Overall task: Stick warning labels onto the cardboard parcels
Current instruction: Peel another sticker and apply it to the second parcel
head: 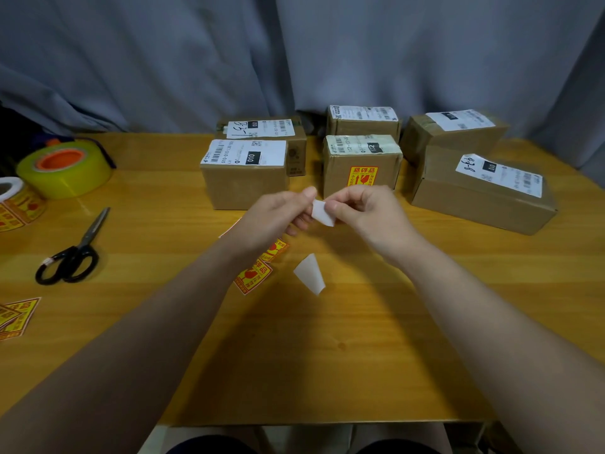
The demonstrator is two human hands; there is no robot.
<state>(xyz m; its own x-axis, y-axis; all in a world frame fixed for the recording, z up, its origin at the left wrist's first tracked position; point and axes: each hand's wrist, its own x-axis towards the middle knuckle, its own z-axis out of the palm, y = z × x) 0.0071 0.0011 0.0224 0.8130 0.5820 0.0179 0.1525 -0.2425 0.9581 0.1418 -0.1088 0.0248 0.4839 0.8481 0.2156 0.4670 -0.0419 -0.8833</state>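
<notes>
Both hands meet above the middle of the table, pinching one small label whose white back faces me. My left hand holds its left edge and my right hand its right edge. Several cardboard parcels stand behind them. The middle parcel carries a yellow and red warning label on its front. The left front parcel has a bare front face. Loose warning labels lie under my left wrist, beside a white backing paper.
A large parcel lies at the right, with two others behind. At the left are a yellow tape roll, a roll of warning labels, black scissors and more cut labels near the table edge.
</notes>
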